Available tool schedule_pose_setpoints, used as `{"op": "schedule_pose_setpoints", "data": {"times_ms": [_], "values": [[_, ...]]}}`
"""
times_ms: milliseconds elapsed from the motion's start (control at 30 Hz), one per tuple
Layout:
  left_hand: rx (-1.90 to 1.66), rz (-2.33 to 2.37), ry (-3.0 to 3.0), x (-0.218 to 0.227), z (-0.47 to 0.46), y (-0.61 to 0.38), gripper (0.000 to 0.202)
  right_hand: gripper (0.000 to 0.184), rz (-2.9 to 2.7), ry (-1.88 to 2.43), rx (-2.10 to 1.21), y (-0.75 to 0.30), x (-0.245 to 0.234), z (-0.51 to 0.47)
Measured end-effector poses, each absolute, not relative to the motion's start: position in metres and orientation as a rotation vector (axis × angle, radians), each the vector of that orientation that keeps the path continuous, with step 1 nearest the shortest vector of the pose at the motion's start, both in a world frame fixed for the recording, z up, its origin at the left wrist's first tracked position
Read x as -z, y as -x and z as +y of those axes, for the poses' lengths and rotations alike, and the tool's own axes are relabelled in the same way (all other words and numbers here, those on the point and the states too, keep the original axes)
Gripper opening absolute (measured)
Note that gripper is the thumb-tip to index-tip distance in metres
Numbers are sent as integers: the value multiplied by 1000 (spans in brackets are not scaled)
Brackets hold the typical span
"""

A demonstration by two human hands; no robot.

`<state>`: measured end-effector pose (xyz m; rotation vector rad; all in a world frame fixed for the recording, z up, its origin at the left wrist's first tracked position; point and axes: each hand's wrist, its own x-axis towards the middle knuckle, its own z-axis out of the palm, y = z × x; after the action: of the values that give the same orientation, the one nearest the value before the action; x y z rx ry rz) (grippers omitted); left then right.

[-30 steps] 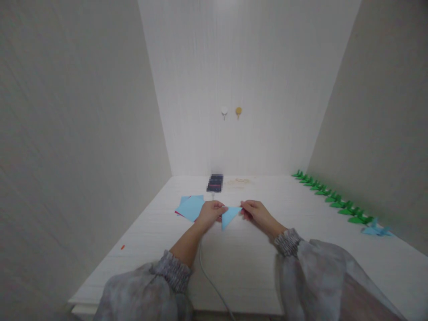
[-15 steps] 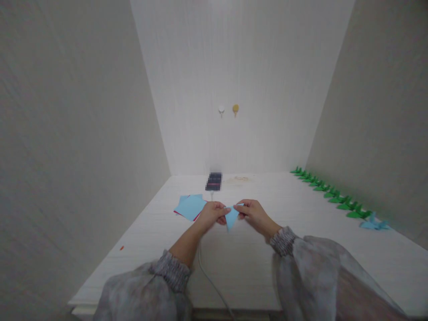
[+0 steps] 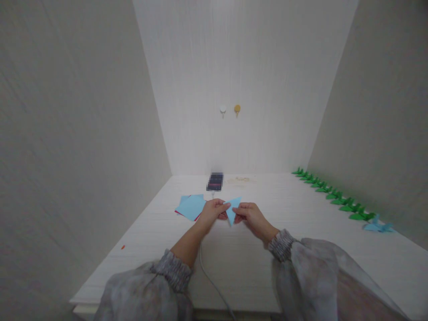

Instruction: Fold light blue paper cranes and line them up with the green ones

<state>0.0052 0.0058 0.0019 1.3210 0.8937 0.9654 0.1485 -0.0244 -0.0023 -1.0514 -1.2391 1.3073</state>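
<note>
Between my hands is a small piece of folded light-blue paper [image 3: 232, 211], roughly triangular, one point hanging down and another reaching up to the right. My left hand [image 3: 215, 210] pinches its left side, thumb on top. On the right edge, my right hand [image 3: 246, 212] closes thumb and fingers on the same paper. The fingers beneath are partly hidden. Just left of my left hand lies a stack of square paper [image 3: 190, 206], light blue on top with red edges peeking out.
A phone [image 3: 215, 181], blurred out, lies behind my hands with a white cable [image 3: 214, 281] running to the front edge. Along the right side stands a row of green folded-paper figures [image 3: 333, 195], ending in a light-blue one [image 3: 377, 225]. Two hooks [image 3: 237, 109] are on the back wall.
My right hand has slid slightly down along the paper's right edge. The paper's upper right corner now sticks up free above my right thumb.
</note>
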Motion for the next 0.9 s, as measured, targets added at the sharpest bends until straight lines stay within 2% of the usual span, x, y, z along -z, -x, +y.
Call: {"op": "schedule_pose_setpoints", "data": {"times_ms": [567, 900], "values": [[-844, 826, -1261, -9, -1, 4, 31, 16, -1224, 1013, -1299, -150, -3, -25], [-823, 850, -1288, -7, -4, -3, 29, 21, -1247, 1031, -1195, -151, -3, -25]]}}
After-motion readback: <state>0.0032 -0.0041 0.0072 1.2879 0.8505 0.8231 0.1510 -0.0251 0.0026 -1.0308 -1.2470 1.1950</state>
